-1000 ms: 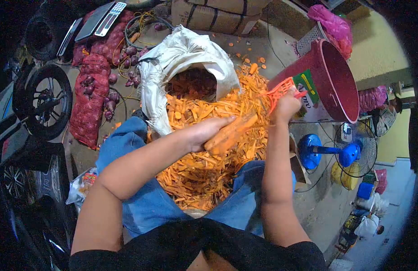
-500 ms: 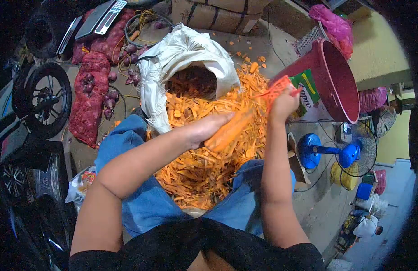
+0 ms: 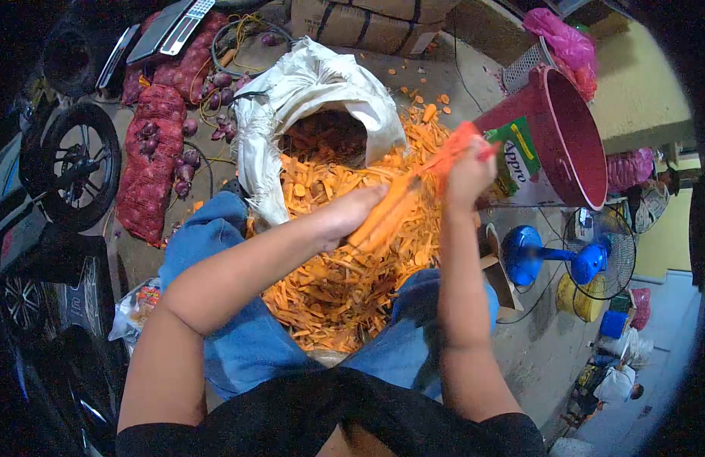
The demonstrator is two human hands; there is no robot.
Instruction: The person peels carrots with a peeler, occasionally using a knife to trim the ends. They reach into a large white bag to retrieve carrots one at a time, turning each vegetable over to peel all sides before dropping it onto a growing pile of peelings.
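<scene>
My left hand is closed around the thick end of a large orange carrot, which slants up to the right over the pile. In my right hand is a red plastic peeler, smeared by motion, at the far tip of the carrot. A deep heap of carrot peelings lies between my knees, with a few cut carrot pieces among them. The heap runs into the mouth of a white woven sack, whose inside is dark.
At right a tilted dark red bin stands near a blue fan. Net bags of red onions and a motorcycle wheel are at left. A cardboard box sits behind. Another person is far right.
The peeler in my right hand has shifted slightly down and left along the carrot's far end. My left hand and the carrot stay nearly in place.
</scene>
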